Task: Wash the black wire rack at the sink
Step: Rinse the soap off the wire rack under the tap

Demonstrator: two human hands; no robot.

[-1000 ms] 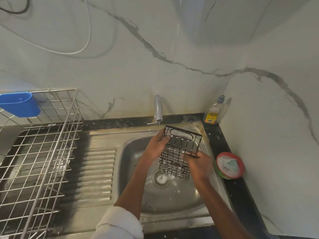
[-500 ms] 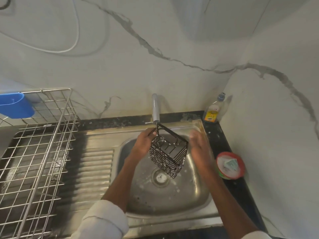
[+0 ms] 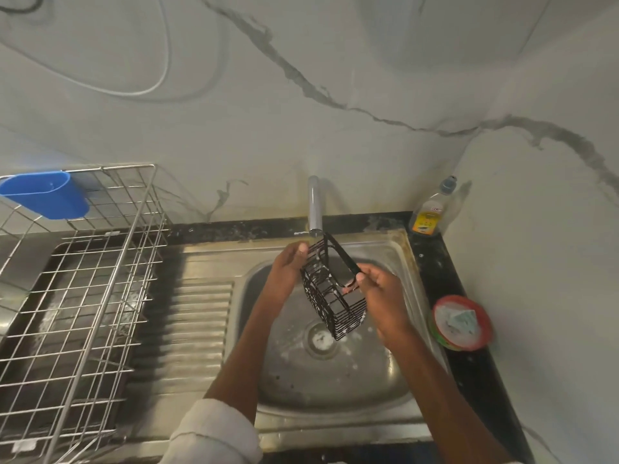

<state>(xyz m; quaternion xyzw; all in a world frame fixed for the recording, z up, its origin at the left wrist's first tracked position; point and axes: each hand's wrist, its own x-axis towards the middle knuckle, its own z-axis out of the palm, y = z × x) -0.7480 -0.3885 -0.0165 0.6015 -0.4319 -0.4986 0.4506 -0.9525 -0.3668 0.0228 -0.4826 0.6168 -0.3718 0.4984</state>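
1. Black wire rack [image 3: 335, 296] held tilted over the basin of the steel sink [image 3: 335, 380], just below the tap [image 3: 314, 205]; white suds on its wires.
2. Left hand [image 3: 286, 272] grips the rack's upper left edge, fingers curled round the wire.
3. Right hand [image 3: 380, 291] pinches the rack's rim on the right side.
4. Sink: ribbed drainboard [image 3: 197, 326] to the left, drain [image 3: 320, 339] beneath the rack, foam flecks in the basin.
5. Silver wire dish rack [image 3: 83, 296] stands left of the drainboard; a blue plastic cup [image 3: 47, 199] hangs on its rear edge.
6. Black counter [image 3: 469, 363] on the right carries a red round tub [image 3: 462, 323]; a soap bottle [image 3: 430, 212] stands in the corner.
7. Walls: pale marble with grey veins; white cable [image 3: 160, 85] loops upper left.
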